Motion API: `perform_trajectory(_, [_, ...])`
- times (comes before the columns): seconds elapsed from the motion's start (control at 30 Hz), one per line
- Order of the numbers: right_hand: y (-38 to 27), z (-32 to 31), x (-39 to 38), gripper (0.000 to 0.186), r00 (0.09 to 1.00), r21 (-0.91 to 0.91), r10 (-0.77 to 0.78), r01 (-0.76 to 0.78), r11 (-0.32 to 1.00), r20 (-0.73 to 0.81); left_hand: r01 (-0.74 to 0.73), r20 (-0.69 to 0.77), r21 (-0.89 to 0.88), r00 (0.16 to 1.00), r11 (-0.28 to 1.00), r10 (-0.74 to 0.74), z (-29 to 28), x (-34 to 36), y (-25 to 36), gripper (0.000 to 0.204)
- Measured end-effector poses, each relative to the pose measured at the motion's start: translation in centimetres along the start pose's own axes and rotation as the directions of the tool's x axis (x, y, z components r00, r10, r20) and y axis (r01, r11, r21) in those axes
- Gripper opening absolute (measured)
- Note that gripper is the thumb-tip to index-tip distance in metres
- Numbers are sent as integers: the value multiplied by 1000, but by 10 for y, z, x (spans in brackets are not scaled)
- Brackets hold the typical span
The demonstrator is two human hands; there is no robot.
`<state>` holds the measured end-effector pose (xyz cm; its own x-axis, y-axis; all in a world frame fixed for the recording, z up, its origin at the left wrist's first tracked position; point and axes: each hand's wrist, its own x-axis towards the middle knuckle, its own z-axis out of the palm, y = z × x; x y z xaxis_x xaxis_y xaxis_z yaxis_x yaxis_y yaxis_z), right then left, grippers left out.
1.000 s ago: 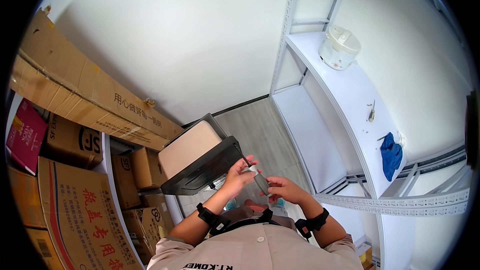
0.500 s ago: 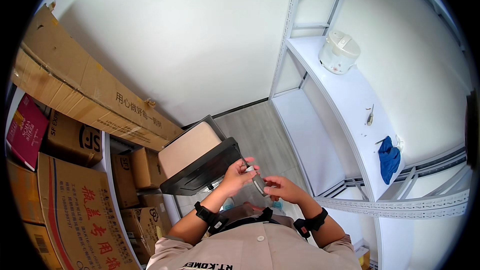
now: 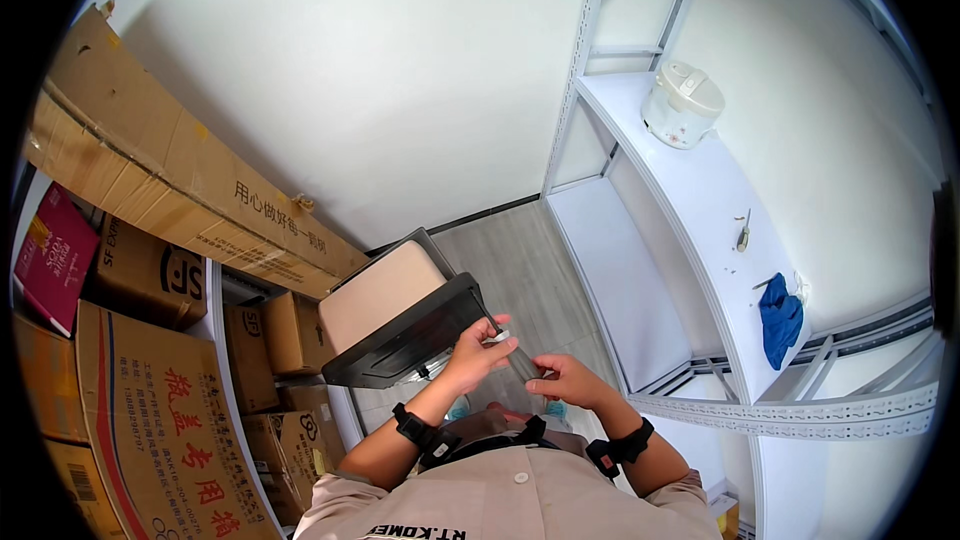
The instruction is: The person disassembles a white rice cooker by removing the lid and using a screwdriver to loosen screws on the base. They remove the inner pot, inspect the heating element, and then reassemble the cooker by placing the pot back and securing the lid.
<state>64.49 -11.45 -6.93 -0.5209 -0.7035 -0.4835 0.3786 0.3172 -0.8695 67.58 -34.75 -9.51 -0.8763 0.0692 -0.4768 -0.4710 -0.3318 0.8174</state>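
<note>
Both my hands are in front of my waist on a grey, handle-like cylinder (image 3: 521, 364) with a whitish band near its upper end. My left hand (image 3: 479, 351) pinches it at that band, thumb on top. At the lower end, the fingers of my right hand (image 3: 561, 380) close on its side. The cylinder slants from upper left to lower right, and its exact kind is unclear. Just left of my left hand is a black frame (image 3: 420, 332) with a beige pad (image 3: 385, 292) in it; a thin dark rod runs from the frame's corner toward my fingers.
Cardboard boxes (image 3: 165, 420) fill the left shelves, with a long carton (image 3: 190, 185) above. On the right white shelf (image 3: 690, 195) stand a rice cooker (image 3: 684, 105), a small screwdriver (image 3: 743, 237) and a crumpled blue cloth (image 3: 781, 322). Grey floor (image 3: 520, 260) shows between.
The grey cylinder has turned slightly in my hands, and its broad side shows less now. My hands have barely shifted; the surroundings are the same.
</note>
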Motion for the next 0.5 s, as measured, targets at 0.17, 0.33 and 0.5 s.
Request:
perform_trajectory(0.17, [-2,6,-1,43,1000,24,-28,29,999,-11,-43,46,-68,998,997,46,-6,1,-4,49])
perform_trajectory(0.33, [4,8,1,36,998,209,58,-54,977,-14,-41,103,-122,993,992,53,-7,-4,0,59])
perform_trajectory(0.5, [8,8,0,37,999,137,31,-35,990,31,-41,124,-163,990,986,62,-8,-6,-1,63])
